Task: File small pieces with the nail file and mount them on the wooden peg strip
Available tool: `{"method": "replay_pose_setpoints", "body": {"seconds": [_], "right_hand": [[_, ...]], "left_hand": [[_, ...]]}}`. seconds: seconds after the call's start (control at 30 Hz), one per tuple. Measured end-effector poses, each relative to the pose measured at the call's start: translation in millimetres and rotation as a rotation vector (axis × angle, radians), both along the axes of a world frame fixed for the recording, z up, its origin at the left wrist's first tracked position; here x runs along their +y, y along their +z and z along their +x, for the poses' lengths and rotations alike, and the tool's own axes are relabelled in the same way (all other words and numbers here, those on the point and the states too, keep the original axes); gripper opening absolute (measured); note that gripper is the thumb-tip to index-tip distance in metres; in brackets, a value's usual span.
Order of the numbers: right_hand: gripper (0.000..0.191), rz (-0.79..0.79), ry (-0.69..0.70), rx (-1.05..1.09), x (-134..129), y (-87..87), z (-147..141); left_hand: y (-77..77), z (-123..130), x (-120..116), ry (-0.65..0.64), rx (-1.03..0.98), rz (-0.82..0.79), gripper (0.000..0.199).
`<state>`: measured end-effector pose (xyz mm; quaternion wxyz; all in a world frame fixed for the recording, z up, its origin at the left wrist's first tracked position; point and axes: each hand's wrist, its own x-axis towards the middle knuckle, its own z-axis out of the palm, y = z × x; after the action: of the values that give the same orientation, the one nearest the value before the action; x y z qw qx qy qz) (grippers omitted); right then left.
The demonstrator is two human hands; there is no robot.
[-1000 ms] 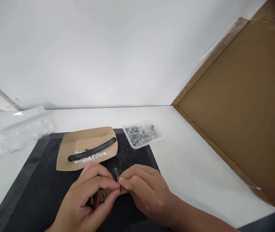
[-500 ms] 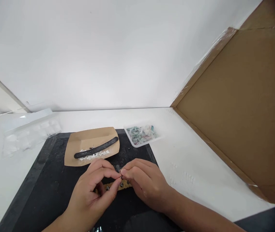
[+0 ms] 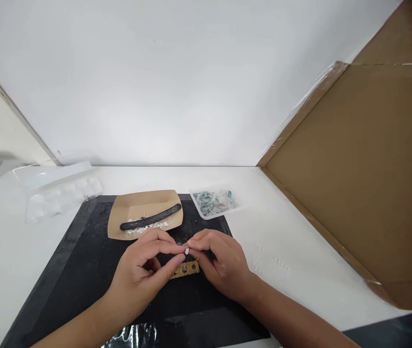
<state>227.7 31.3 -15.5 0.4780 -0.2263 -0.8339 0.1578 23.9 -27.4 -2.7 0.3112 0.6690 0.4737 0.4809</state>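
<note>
Over the black mat, my left hand (image 3: pixel 144 266) and my right hand (image 3: pixel 222 261) meet at their fingertips. A small white piece (image 3: pixel 186 251) shows there, pinched by my right hand's thumb and forefinger. My left forefinger reaches up to the same piece, its thumb curled just below; the contact is partly hidden. Just beneath the fingers lies a yellowish-brown strip (image 3: pixel 194 267) with several dark round spots in a row. My left hand covers part of that strip.
Behind my hands, a cardboard tray (image 3: pixel 128 200) holds a black curved nail file (image 3: pixel 151 217) and white chips. A clear tub of film-wrapped pieces (image 3: pixel 215 203) stands to its right. An open clear case (image 3: pixel 61 193) lies at left; a cardboard panel (image 3: pixel 354 183) rises at right.
The white piece now shows between the fingertips, where a tiny dark bit was visible. Both hands have risen slightly off the strip. The whole view has shifted a little.
</note>
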Motion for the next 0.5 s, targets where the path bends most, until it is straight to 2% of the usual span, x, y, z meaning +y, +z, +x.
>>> {"method": "replay_pose_setpoints", "body": {"seconds": [0.27, 0.5], "right_hand": [[0.014, 0.078, -0.016, -0.046, -1.3, 3.3, 2.7], [0.017, 0.16, -0.029, -0.101, -3.8, 9.9, 2.2]], "left_hand": [[0.6, 0.8, -0.3, -0.026, -0.035, 0.011, 0.011], [4.4, 3.5, -1.0, -0.015, 0.013, 0.126, 0.014]]}}
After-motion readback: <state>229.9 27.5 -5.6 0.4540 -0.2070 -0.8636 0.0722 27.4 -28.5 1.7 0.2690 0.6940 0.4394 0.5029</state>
